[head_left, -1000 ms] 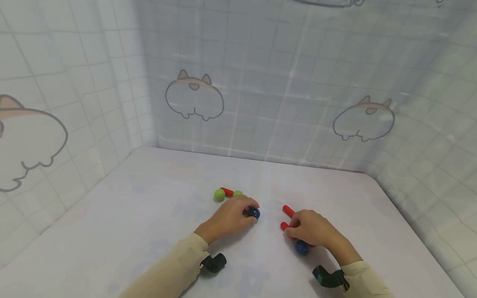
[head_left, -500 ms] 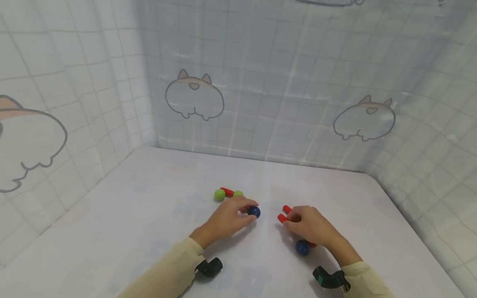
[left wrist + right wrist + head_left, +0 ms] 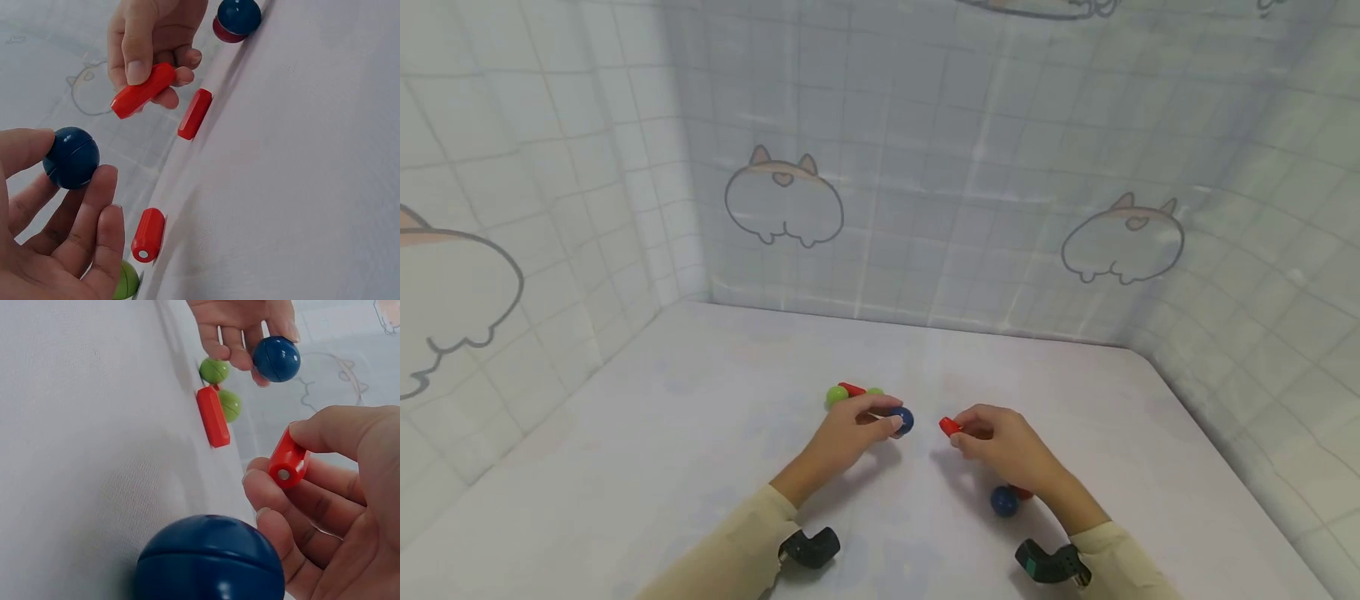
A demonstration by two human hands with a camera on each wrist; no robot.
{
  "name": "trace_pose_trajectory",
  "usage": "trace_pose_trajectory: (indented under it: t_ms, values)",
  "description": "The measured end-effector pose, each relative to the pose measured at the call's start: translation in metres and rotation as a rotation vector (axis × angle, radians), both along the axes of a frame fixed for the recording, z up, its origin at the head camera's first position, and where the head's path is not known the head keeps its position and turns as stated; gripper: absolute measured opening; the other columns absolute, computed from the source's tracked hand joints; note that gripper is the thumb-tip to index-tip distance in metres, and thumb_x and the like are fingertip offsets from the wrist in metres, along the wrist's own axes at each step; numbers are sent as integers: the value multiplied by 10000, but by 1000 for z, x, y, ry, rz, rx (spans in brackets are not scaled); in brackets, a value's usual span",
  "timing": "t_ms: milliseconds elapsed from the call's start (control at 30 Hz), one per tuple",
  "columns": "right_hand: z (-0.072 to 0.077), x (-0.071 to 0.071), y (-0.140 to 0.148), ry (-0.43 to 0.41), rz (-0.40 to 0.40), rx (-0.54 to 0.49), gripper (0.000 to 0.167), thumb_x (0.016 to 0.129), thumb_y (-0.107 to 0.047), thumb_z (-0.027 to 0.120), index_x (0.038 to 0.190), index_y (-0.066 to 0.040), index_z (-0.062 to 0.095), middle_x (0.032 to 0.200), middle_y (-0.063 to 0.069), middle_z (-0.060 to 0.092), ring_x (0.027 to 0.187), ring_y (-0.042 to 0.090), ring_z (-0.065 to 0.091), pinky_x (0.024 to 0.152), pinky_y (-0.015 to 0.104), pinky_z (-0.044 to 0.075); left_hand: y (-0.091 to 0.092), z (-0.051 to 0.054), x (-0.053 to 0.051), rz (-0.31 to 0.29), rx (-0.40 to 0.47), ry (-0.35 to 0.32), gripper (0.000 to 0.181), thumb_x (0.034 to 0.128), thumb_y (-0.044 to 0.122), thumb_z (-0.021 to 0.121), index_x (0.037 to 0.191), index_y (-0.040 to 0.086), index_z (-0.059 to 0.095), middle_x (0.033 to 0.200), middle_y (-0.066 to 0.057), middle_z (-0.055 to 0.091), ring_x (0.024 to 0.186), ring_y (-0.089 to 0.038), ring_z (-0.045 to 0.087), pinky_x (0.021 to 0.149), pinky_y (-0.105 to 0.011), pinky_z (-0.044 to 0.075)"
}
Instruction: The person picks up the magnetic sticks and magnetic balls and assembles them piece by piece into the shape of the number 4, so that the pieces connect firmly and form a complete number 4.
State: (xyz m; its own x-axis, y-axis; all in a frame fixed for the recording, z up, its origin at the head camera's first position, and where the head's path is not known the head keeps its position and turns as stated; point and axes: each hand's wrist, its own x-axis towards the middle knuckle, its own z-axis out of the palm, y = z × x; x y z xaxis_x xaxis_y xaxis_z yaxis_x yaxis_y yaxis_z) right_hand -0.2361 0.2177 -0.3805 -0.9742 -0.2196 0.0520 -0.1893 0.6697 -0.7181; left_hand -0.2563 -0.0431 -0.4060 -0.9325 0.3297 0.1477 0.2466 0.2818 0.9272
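My left hand (image 3: pixel 846 432) holds a glossy blue ball (image 3: pixel 71 157) between thumb and fingers, raised off the table. My right hand (image 3: pixel 1009 444) pinches a short red faceted rod (image 3: pixel 290 459) between thumb and fingers, also in the air. A small silvery disc shows on the rod's end in the right wrist view. The two hands face each other; ball and rod are a short gap apart. A second blue ball (image 3: pixel 1004 502) lies under my right wrist, with a red piece (image 3: pixel 1022 492) partly hidden behind it.
Beyond my left hand lie two green balls (image 3: pixel 214 370) (image 3: pixel 229 405) and a red rod (image 3: pixel 852 389). Loose red rods (image 3: pixel 195 114) (image 3: pixel 149 235) lie on the white table (image 3: pixel 737 358). Grid-patterned curtains (image 3: pixel 925 167) enclose the back and sides.
My right hand has picked up a red rod and moved it left and upward, toward the ball. My left hand has lifted the blue ball and drawn slightly left.
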Motion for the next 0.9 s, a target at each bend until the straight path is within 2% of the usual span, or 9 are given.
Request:
trace_pose_trajectory:
  t_ms: [133, 333, 567, 733, 900]
  values:
    - [1, -2, -2, -1, -1, 2, 208, 911, -243, 743, 1106, -175, 724, 901, -53, 696, 795, 161, 623, 743, 338, 529, -1, 1, -2, -18, 49, -41, 392, 944, 385, 697, 1242, 131, 667, 976, 0, 725, 954, -195, 659, 876, -410, 550]
    - [4, -1, -2, -8, 23, 22, 201, 910, -244, 742, 1104, -190, 742, 946, -58, 691, 830, 163, 613, 744, 334, 527, -2, 1, -4, -54, 120, -105, 375, 954, 360, 691, 1241, 124, 644, 1069, -34, 709, 991, -191, 689, 905, -340, 547]
    - [11, -5, -6, 11, 144, 75, 204, 933, -256, 714, 1104, -147, 742, 937, -63, 689, 848, 152, 609, 796, 351, 526, -2, 2, -7, -95, 201, -167, 354, 976, 317, 666, 1245, 90, 629, 1129, -85, 689, 1014, -221, 697, 920, -340, 539]
    - [14, -8, -10, 15, 197, 72, 174, 935, -247, 709, 1078, -152, 732, 898, -64, 681, 830, 163, 600, 766, 367, 508, -1, 2, -8, -108, 235, -183, 344, 988, 271, 651, 1239, 38, 615, 1136, -125, 677, 1011, -248, 697, 917, -349, 542]
    - [12, -7, -14, 5, 185, 60, 166, 925, -244, 721, 1063, -153, 728, 898, -63, 684, 826, 163, 602, 753, 361, 506, -1, 0, -7, -115, 239, -167, 371, 1010, 248, 612, 1313, 35, 584, 1141, -126, 671, 995, -252, 707, 912, -354, 545]
